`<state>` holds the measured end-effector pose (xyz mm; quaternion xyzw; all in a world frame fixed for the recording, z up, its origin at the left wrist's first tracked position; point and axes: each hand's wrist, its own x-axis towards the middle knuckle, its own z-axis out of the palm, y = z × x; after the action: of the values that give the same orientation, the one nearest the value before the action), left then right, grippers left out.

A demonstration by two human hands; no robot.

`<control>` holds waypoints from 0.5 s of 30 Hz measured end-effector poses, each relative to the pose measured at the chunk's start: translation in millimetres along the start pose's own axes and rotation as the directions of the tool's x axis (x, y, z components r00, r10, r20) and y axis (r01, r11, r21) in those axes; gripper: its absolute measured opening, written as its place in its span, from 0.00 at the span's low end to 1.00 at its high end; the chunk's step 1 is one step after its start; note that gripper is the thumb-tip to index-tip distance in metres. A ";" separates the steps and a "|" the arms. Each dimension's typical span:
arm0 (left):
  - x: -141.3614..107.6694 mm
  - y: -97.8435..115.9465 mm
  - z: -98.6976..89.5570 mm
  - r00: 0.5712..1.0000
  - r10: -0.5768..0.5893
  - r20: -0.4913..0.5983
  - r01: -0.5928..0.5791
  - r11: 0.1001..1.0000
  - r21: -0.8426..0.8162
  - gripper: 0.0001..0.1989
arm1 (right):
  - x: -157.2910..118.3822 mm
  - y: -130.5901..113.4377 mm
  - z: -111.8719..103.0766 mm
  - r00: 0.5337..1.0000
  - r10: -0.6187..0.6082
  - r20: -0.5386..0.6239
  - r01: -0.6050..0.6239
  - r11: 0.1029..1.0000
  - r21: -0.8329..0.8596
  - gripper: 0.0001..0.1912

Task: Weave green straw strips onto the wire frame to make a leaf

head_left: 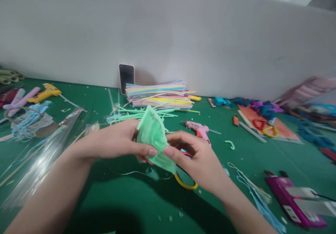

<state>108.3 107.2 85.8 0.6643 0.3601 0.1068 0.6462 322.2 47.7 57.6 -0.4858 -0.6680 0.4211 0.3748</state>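
A light green, fuzzy piece that looks made of pipe cleaners laid side by side [153,139] is held up between both hands, with a pointed top and curved ridges. My left hand [118,139] grips its left side, thumb on the front and fingers behind. On its lower right side, my right hand [196,157] pinches it between thumb and fingers. A pair of scissors with a yellow loop [187,184] and a red one shows partly behind my right hand; whether the hand touches them I cannot tell. Loose green pipe cleaners [168,114] lie just behind.
Pastel pipe cleaner bundles [160,94] lie by the wall beside an upright phone [127,78]. A pink glue gun [196,126] is behind my right hand; a yellow one [47,92] lies far left. Clear plastic wrap [49,160] lies left, a purple device [291,199] front right.
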 end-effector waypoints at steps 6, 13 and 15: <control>0.9 0.2 6.6 0.999 -0.012 0.051 0.013 1.000 -0.023 0.07 | -6.0 3.6 13.1 0.977 -0.130 -0.168 0.098 0.977 -0.188 0.10; 7.6 -0.6 17.8 0.999 0.013 0.042 -0.013 1.000 -0.010 0.10 | -1.2 17.0 18.7 0.707 -0.638 -0.304 0.361 0.696 -0.621 0.11; 11.0 -2.6 20.5 0.999 0.029 0.026 -0.029 0.999 0.022 0.09 | 0.7 21.3 20.1 0.690 -0.652 -0.314 0.353 0.682 -0.641 0.10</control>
<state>127.7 97.8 76.9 0.6781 0.3432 0.1034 0.6417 310.8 48.1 30.6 -0.4520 -0.7402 -0.0546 0.4948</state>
